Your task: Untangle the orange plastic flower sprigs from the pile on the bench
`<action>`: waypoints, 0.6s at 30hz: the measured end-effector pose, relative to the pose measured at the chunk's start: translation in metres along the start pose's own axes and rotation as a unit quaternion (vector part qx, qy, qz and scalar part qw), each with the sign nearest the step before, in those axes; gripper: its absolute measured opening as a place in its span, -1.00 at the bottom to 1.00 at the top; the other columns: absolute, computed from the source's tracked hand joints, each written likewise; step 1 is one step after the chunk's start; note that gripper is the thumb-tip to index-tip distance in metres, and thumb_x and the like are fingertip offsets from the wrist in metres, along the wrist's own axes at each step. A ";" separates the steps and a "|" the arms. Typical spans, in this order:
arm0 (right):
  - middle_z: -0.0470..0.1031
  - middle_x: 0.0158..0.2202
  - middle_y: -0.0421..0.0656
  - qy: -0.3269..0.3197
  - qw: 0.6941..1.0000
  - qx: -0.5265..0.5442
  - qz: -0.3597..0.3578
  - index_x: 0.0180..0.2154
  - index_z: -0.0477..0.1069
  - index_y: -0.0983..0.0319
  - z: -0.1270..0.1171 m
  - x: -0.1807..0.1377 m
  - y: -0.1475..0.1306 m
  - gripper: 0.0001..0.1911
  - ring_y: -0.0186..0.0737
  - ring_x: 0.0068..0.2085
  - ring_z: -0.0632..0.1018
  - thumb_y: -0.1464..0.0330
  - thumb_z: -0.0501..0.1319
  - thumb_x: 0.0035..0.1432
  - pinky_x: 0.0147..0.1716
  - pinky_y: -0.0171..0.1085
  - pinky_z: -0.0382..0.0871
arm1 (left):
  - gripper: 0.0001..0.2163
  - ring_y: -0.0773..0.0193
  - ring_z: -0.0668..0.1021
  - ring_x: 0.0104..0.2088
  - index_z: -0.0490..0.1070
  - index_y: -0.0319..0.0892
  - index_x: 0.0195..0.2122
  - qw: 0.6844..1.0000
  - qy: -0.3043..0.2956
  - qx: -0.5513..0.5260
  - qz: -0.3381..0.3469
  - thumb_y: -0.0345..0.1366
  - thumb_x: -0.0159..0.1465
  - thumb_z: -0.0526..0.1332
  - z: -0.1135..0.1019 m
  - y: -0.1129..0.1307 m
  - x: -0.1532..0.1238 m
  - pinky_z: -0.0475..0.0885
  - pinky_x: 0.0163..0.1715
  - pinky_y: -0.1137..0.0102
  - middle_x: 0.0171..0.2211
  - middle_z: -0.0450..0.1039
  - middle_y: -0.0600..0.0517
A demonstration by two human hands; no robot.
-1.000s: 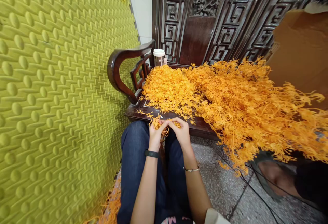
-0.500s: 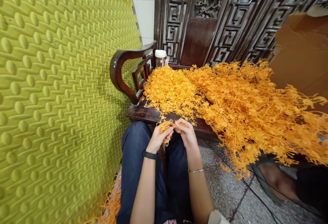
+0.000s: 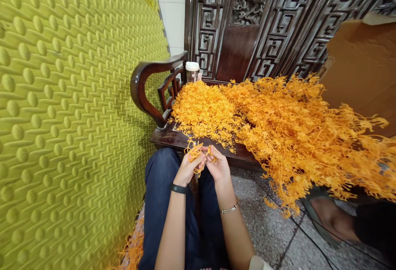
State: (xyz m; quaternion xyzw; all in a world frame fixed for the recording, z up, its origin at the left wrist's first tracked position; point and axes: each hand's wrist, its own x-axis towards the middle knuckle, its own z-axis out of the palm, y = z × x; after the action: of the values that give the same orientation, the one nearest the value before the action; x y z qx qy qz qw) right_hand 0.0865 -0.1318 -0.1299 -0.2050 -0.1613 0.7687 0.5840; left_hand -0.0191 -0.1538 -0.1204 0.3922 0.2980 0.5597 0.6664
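Observation:
My left hand (image 3: 189,168), with a dark band on the wrist, is closed round a small bunch of orange plastic sprigs (image 3: 194,151). Thin stems poke out above and below its fingers. My right hand (image 3: 219,163) touches it from the right, fingers pinched on a small orange piece at the fingertips. Both hands are over my lap, just in front of the bench edge. Behind them a heap of small orange pieces (image 3: 204,105) lies on the dark wooden bench (image 3: 167,136). To its right spreads a larger pile of long orange sprigs (image 3: 297,125).
A lidded cup (image 3: 192,71) stands by the curved armrest (image 3: 139,84). Brown cardboard (image 3: 361,72) leans at the right. Another person's foot (image 3: 331,216) and black cables (image 3: 309,237) are on the floor. A yellow-green textured mat (image 3: 71,117) rises at my left.
My right hand has turned slightly and shifted left, closer against my left hand. The bunch stays in my left hand. The whole view has moved a little.

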 end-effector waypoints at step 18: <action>0.21 -0.70 -0.35 0.063 0.996 0.068 -0.013 -0.57 0.26 0.25 -0.006 0.005 0.020 -0.84 -0.49 -0.66 0.27 0.44 0.22 -0.03 -0.63 -0.43 0.27 | -0.68 0.51 0.20 -0.66 0.46 -0.35 -0.25 0.998 0.018 0.066 -0.015 -0.22 0.04 0.26 -0.008 0.004 0.000 0.09 -0.68 0.55 -0.68 0.20 0.13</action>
State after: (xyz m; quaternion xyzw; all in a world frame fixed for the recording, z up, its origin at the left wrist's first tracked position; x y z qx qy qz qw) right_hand 0.0724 -0.1323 -0.1456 -0.2109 -0.0746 0.7556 0.6156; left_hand -0.0285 -0.1522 -0.1210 0.4212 0.3518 0.5358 0.6417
